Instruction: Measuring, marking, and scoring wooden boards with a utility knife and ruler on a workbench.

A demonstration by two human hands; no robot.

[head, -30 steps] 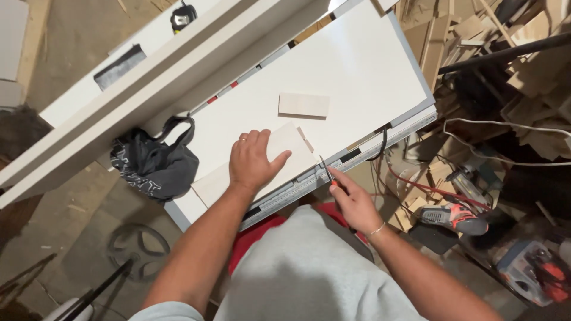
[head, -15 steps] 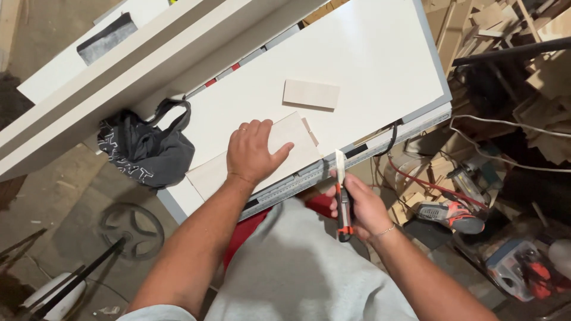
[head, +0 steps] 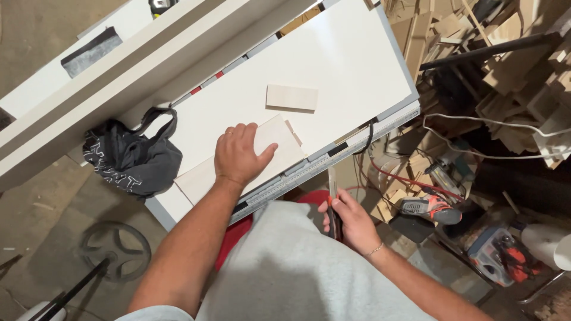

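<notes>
Two hands at work: the left hand (head: 238, 156) presses flat, fingers spread, on a pale rectangular wooden board (head: 279, 145) lying on the white worktop (head: 345, 59); the right hand (head: 351, 219), below the worktop's edge, has fingers clenched around a red-handled narrow-bladed tool (head: 333, 202).

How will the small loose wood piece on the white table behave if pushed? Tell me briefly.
The small wood piece lies flat and looks thin, so it would probably slide, not tip or roll. The white table looks smooth, so a light push may send it skidding. It seems stiff and light for its size.
</notes>
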